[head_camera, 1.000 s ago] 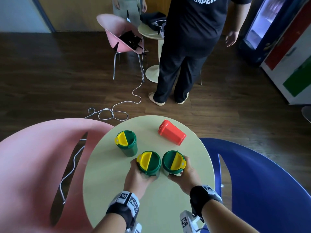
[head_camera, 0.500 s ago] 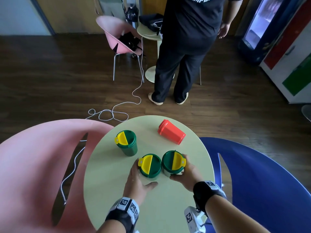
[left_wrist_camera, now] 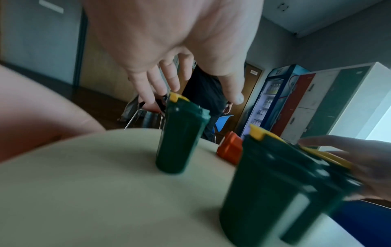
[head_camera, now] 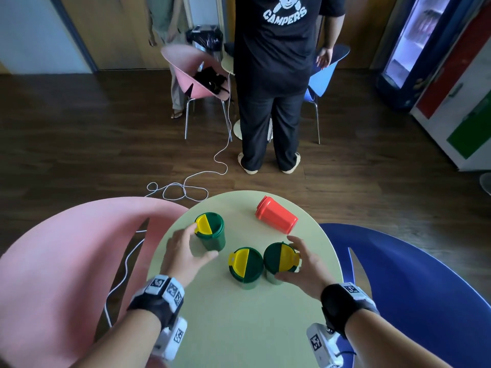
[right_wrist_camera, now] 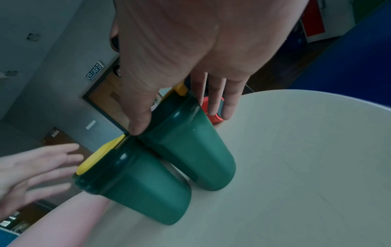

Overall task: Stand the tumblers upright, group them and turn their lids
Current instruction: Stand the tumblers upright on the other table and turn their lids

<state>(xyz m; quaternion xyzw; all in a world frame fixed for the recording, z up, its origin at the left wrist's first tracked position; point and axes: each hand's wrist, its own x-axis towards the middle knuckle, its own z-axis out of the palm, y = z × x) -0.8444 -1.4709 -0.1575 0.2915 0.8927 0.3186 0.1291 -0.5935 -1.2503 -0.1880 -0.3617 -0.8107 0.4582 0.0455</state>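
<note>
The third green tumbler (head_camera: pixel 211 232) stands just ahead of our left hand (head_camera: pixel 183 252), spread wide and empty. Our right hand (head_camera: pixel 308 269) brackets the right tumbler's lid (head_camera: pixel 276 258), thumb on rim; grip uncertain. Grouping seems underway: next we should clasp the stray and slide it in.

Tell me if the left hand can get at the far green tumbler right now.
Probably yes: the left hand is open right beside the far green tumbler, fingertips by its lid, nothing between them.
</note>
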